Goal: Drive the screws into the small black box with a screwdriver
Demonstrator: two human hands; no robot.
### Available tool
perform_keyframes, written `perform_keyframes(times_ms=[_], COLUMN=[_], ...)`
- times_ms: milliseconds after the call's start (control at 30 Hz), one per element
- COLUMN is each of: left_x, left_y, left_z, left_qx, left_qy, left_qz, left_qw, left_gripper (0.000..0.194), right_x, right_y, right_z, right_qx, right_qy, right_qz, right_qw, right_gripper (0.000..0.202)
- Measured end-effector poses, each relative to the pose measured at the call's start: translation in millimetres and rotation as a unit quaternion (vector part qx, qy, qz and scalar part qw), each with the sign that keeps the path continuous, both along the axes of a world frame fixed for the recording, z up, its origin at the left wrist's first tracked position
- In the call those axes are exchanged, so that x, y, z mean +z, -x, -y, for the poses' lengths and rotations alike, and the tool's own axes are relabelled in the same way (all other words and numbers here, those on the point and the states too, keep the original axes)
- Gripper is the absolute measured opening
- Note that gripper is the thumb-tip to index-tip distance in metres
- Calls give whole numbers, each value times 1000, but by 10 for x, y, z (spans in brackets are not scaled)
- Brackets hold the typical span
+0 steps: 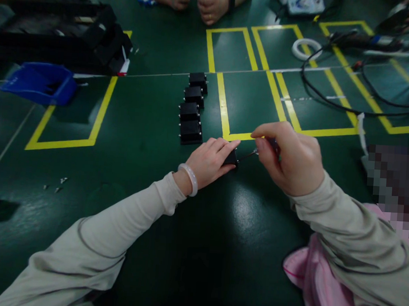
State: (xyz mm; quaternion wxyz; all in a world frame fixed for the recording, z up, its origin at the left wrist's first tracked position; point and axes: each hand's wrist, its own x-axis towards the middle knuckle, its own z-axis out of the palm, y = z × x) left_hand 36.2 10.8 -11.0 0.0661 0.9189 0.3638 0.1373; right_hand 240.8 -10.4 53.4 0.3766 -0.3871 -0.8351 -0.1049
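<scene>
My left hand [209, 160], with a pale bangle at the wrist, is closed over a small black box [231, 159] and holds it on the green table. In my right hand [292, 160] is a screwdriver [250, 154], its handle mostly hidden by the fingers. The thin metal shaft points left, and its tip meets or nearly meets the box's right side, where a small screw shows. Just beyond my left hand, several similar black boxes [191, 130] with silver screws stand in a line.
Loose screws [63, 180] lie at left. A blue bin [44, 83] sits before stacked black trays [90, 37]. Yellow tape [224, 108] marks rectangles. A white tape roll [306, 49] and black cables [319, 95] lie at right. Across the table are another person's hands [211, 5]. Pink cloth [316, 280] is near my right arm.
</scene>
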Motion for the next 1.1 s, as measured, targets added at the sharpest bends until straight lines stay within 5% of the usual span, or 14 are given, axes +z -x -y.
perform_keyframes(times_ms=[1100], left_x=[11], left_y=[-1], left_z=[-2], left_qx=[4], left_qy=[7], left_qz=[-5], left_qw=[1000], left_gripper=[52], right_x=[19], right_y=[14], right_z=[19], right_qx=[8], right_qy=[27], right_qz=[-5], right_qw=[1000], right_gripper=[19])
